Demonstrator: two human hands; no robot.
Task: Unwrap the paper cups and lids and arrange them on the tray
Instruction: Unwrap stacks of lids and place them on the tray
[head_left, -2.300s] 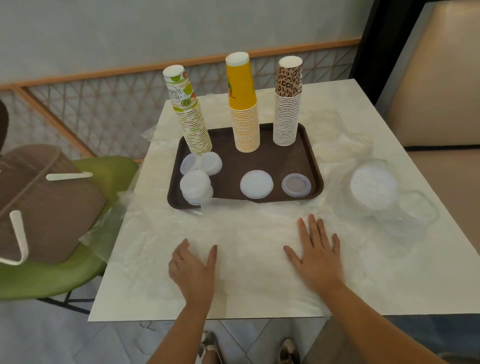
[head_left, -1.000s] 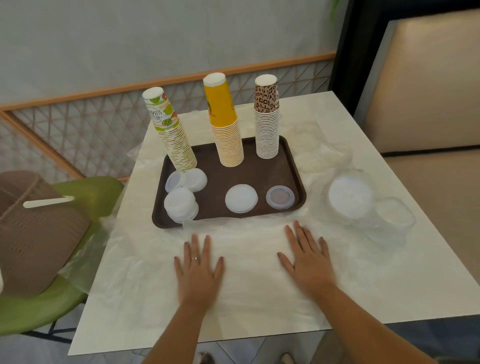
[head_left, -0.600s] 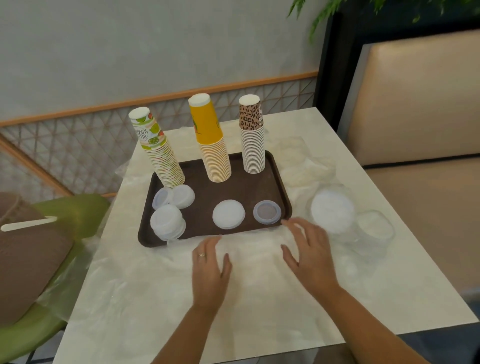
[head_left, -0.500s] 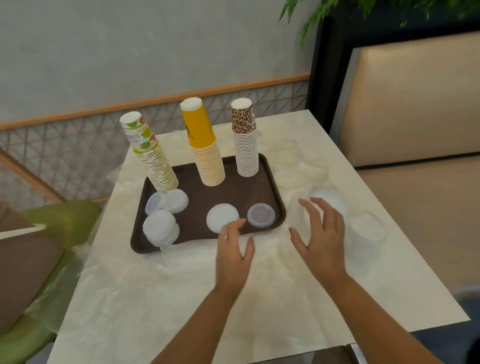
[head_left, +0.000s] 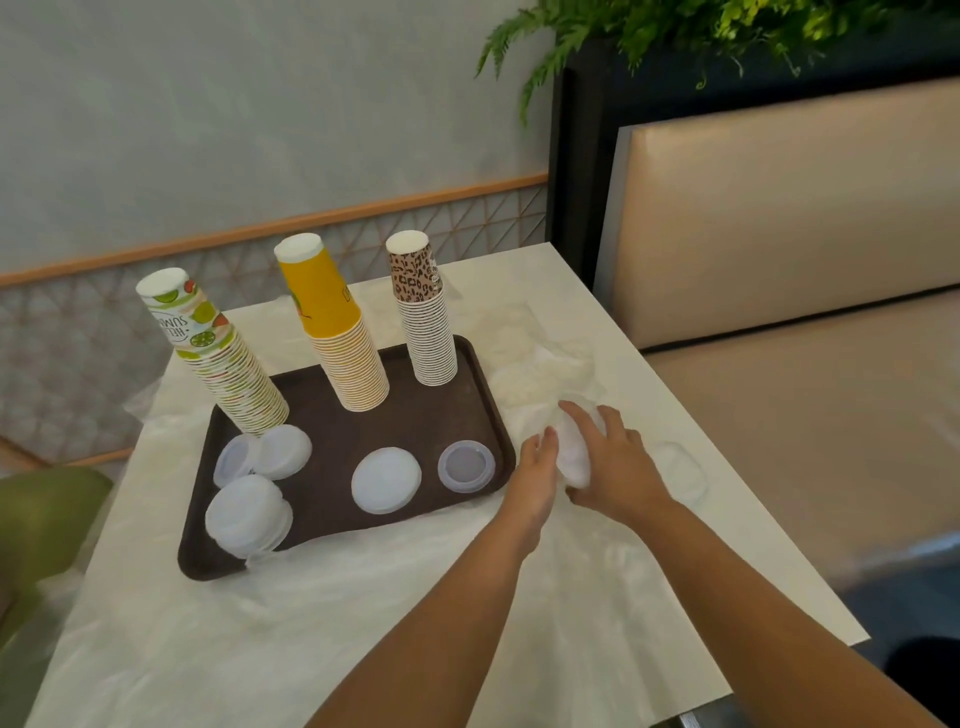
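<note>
Hands (head_left: 576, 467) around wrapped lids (head_left: 572, 452)

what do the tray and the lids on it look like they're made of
Tray: likely hard plastic, dark brown and matte, with a moulded raised rim and rounded corners.
Lids: thin plastic, white to half-clear and slightly glossy; one lets the brown tray show through.

Bright, even indoor light with faint shadows; wide-angle bending at the frame edges, and soft blur in the lower corners
</note>
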